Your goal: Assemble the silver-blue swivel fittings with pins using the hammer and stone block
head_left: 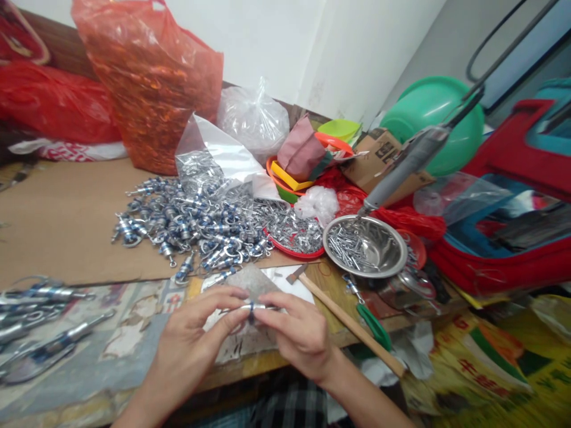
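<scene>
White wall (267,41) rises behind a crowded workbench, its back part covered by a brown cardboard sheet (57,232). At far left, a red plastic bag (53,101) is cut off by the frame, and what it holds cannot be seen; nearer, a cluster of metal fittings (49,342) is blurred and cropped too. Next stands a tall orange-red bag (147,107), stuffed full, its contents hard to make out through the tinted film. In front of it spreads a heap of silver-and-blue fittings (187,223), beside an open clear bag (200,163) with small metal pieces inside. Behind sits a knotted clear bag (252,122) of indistinct contents.

At the bench's front edge, the left hand (191,339) pinches one end of a small metal fitting (251,308) between thumb and fingers; the right hand (298,333) grips the other end just beside it. Fingers cover most of the fitting, leaving a blue band in view.

Beyond them, a red tray (307,255) is piled with small metal clips (294,229). A hammer (352,324) lies slantwise near the right hand. Further right, a steel bowl (392,261) holds slim metal pins (350,246), mostly on its left side. A gray-handled rod (401,163) slants down to the bowl, its upper end out of frame.
</scene>
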